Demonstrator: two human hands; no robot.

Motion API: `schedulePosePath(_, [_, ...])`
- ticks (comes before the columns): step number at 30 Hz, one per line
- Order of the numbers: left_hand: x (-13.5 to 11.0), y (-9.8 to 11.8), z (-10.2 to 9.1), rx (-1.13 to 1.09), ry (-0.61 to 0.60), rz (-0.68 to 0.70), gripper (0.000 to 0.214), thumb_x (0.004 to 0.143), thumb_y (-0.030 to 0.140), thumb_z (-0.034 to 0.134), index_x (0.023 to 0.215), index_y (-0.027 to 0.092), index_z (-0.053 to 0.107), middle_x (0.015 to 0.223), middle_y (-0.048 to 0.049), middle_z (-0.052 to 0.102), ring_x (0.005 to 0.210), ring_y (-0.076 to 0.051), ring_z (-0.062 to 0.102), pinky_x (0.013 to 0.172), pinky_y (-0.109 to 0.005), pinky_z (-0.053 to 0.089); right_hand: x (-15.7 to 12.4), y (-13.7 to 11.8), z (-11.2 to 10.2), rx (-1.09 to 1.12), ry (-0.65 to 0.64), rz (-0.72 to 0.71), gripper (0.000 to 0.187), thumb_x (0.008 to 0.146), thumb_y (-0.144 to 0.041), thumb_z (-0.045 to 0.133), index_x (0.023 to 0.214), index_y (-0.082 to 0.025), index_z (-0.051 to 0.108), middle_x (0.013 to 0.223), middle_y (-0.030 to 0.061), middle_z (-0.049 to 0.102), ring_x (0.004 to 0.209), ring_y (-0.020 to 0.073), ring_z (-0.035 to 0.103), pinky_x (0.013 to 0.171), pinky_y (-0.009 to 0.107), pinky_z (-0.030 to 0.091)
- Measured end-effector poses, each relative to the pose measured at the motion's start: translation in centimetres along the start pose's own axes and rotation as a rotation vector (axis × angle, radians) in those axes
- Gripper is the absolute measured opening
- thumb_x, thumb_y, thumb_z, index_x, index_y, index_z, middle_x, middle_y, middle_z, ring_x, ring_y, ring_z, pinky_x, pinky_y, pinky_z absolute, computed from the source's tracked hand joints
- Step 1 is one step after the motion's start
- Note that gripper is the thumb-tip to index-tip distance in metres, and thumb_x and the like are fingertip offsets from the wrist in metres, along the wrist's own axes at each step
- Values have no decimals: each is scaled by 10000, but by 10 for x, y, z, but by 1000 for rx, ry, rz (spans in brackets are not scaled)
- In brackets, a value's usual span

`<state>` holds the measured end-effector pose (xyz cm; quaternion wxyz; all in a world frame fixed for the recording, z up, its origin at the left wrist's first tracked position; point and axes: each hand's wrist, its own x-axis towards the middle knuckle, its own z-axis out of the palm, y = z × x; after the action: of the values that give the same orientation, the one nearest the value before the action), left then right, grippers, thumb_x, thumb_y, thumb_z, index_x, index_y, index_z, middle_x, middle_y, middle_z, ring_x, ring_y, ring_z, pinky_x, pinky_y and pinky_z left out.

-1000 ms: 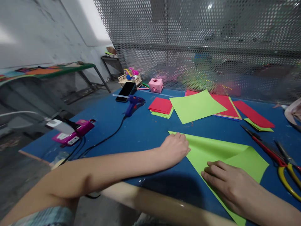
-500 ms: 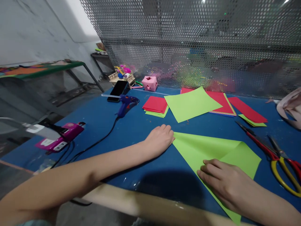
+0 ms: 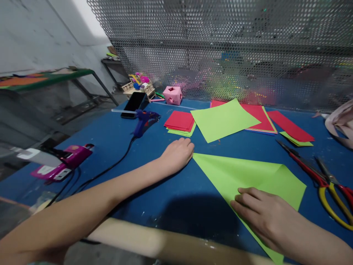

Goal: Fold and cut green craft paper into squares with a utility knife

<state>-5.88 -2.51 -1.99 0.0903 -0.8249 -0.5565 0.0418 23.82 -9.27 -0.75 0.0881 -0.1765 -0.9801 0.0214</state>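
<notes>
A sheet of lime-green paper point(image 3: 239, 171) lies on the blue table in front of me, folded over into a pointed shape with a raised bend on its right part. My left hand point(image 3: 178, 154) is closed at the paper's left tip, fingers curled down over the corner; the fingertips are hidden. Resting on the sheet's lower part, my right hand point(image 3: 261, 215) presses it down near its front left edge, fingers bent a little and lying on the paper. To the right of the sheet are scissors point(image 3: 331, 184) with red and yellow handles.
Beyond the sheet lie red squares point(image 3: 179, 120), another green sheet point(image 3: 224, 119) and red strips point(image 3: 292, 127). A blue glue gun point(image 3: 142, 121), a phone point(image 3: 134, 105), a pink paper cube point(image 3: 173, 95) and a magenta power strip point(image 3: 66, 162) are on the left. Perforated metal point(image 3: 198, 48) stands behind.
My left hand has moved left, and the paper's left tip has gone with it, stretching out further. My right hand stays on the sheet. The view has shifted slightly.
</notes>
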Motion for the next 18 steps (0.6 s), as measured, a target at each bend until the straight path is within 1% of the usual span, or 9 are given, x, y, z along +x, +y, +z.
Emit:
schedulePosePath(3, [0,-6,-8,-14,-4,-17,207,962,195,432,892,115,609,880,-108,597,823,-240,571,680,-336,447,1,0,-1,1,7,-8,364,944,-104,347,1177,-144,623,932,124,662,905,230,610,703,326,526])
schedulePosePath(5, [-3,-8,-15,-29,58,-23,180,945,171,440,892,115,602,879,-106,589,807,-228,556,666,-322,437,1,0,-1,6,6,-6,359,943,-101,351,1166,-152,628,934,122,661,906,230,609,702,326,524])
schedulePosePath(8, [-14,1,-25,-62,301,54,200,934,134,407,875,111,597,880,-115,576,797,-222,517,671,-323,427,2,-1,-1,16,-10,-4,346,944,-101,358,1148,-157,631,942,121,658,912,231,604,707,327,519])
schedulePosePath(10, [-24,15,-29,-96,462,199,227,945,135,384,872,117,597,905,-121,579,814,-225,495,697,-336,421,2,-2,-1,19,-20,14,337,943,-99,360,1128,-160,635,941,121,655,913,232,599,715,331,515])
schedulePosePath(11, [-29,25,-30,-111,503,284,220,947,137,388,883,123,599,907,-113,582,797,-221,482,688,-337,410,2,-3,-1,20,-24,23,333,943,-97,361,1119,-161,636,940,121,653,912,232,597,717,332,513])
schedulePosePath(12, [-34,35,-30,-120,507,387,204,935,122,400,873,136,594,863,-91,573,762,-213,466,666,-334,392,2,-3,-1,20,-26,28,330,942,-96,362,1114,-161,636,940,121,651,911,232,594,718,333,511])
schedulePosePath(13, [-39,46,-29,-139,472,454,181,916,103,421,844,151,580,816,-67,554,728,-202,452,646,-328,373,2,-3,-1,20,-30,29,328,941,-96,365,1117,-160,634,942,122,650,909,232,592,717,332,509])
schedulePosePath(14, [-42,56,-28,-159,395,520,158,908,112,450,801,164,555,787,-49,534,715,-195,447,641,-328,365,2,-3,-2,19,-32,27,327,939,-96,369,1122,-159,632,941,122,648,906,231,590,714,331,508])
schedulePosePath(18, [-49,84,-25,-226,237,608,145,947,221,510,815,171,541,830,-46,543,748,-202,488,654,-344,374,2,-1,-2,22,-42,11,317,926,-95,382,1104,-158,637,928,120,640,898,229,581,716,332,505])
